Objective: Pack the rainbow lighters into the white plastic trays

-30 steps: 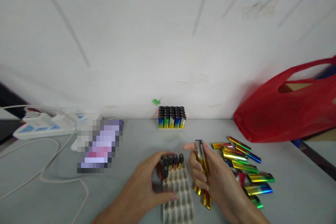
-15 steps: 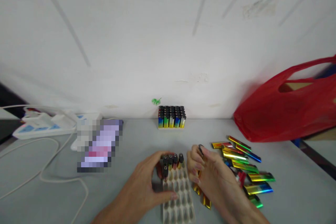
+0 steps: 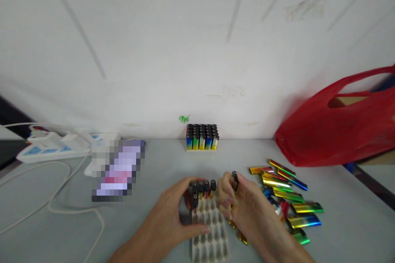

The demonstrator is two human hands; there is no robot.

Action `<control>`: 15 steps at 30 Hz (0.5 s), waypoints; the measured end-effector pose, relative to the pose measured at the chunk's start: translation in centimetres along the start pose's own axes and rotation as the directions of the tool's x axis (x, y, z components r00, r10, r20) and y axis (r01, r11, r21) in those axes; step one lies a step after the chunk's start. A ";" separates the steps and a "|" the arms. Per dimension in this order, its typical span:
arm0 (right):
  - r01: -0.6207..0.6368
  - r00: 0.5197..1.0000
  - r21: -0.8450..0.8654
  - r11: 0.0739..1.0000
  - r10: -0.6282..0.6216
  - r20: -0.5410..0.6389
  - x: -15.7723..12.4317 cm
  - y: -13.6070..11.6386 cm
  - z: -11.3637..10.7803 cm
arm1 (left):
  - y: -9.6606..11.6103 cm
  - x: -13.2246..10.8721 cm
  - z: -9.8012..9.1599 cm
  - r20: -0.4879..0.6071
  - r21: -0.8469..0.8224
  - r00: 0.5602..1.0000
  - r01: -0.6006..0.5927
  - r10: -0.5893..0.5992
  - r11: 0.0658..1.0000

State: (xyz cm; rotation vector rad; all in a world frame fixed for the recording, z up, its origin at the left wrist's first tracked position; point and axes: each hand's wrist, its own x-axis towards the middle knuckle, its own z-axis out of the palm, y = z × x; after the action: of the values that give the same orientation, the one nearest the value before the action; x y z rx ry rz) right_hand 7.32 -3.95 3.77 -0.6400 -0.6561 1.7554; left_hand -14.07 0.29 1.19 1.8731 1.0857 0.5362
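My left hand (image 3: 165,215) is curled round the left side of a white slotted tray (image 3: 210,229), its thumb lying across the slots. Several lighters (image 3: 200,187) with black tops stand upright at the tray's far end, most in the back row and one in front at the left. To the right of the tray, my right hand (image 3: 254,209) is closed on a lighter (image 3: 235,177); its black top shows between thumb and fingers, while the fingers hide most of the body. Beneath that hand, a gold lighter (image 3: 242,238) lies partly covered on the table.
Shiny multicoloured lighters (image 3: 288,195) lie in a loose pile at the right. Against the wall stands a full tray of lighters (image 3: 202,143). A red plastic bag (image 3: 333,131) is at the back right. A phone (image 3: 120,168), a power strip (image 3: 61,150) and white cables occupy the left.
My right hand has shifted slightly left toward the tray and turned, so the lighter in it now stands more upright. My left hand and the tray have stayed nearly still.
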 end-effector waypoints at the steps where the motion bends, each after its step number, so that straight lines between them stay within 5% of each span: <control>1: -0.002 1.000 -0.003 1.000 0.002 0.004 -0.1 0.0 0.0 | 0.0 0.0 0.0 -0.001 -0.002 1.000 0.006 -0.006 1.000; 15: -0.107 0.991 0.111 0.988 0.097 0.089 -0.4 -0.4 -0.1 | -0.8 0.0 0.2 -0.011 0.008 1.000 -0.011 0.011 1.000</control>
State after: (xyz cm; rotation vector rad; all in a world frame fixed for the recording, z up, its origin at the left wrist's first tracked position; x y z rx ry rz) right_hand 7.73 -4.24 3.98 -0.5308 -0.5829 1.9092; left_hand -14.30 0.40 0.42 1.8856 1.0867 0.5495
